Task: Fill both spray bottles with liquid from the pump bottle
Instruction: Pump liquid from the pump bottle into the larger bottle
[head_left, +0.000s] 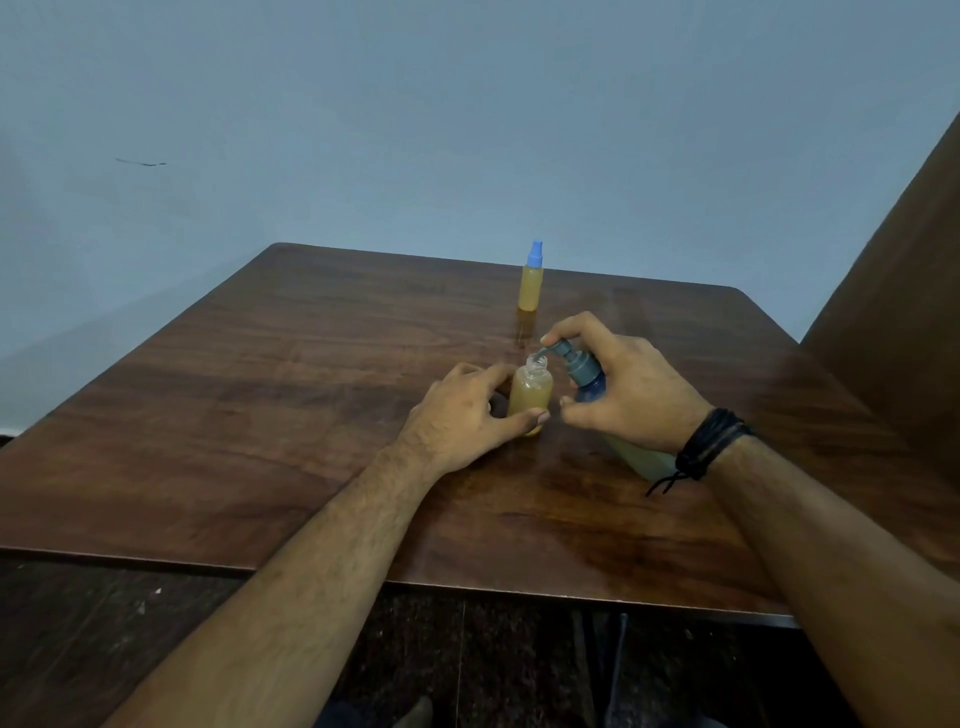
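The person's left hand (462, 410) is steadying a small, uncapped clear plastic spray bottle (530, 397), filled most of the way with amber-yellow liquid, as it is standing upright on the dark brown wooden bench (260, 389). The grip looks meant to keep this light bottle from tipping while liquid is going in: the fingers (493, 371) are curling round its far side and the thumb (524, 417) is pressing across its near lower side, so the bottle is sitting enclosed between them, with only its threaded neck standing free above the hand.

The right hand (623, 389) is wrapping closed around the shoulder of a tall pump bottle with a grey-blue pump head and pale translucent body (587, 379), which is leaning toward the open bottle. That tilt seems chosen to bring the nozzle right over the open mouth; the nozzle tip is sitting just at the rim. The forefinger is resting on top of the pump head, apparently to press it, while the thumb is pointing toward the open bottle without touching it.

Beyond the open bottle, well apart from it, a second slim spray bottle with a blue spray cap (532, 283) is standing upright, full of the same amber liquid and already closed, so by my judgement this filling is the last one.
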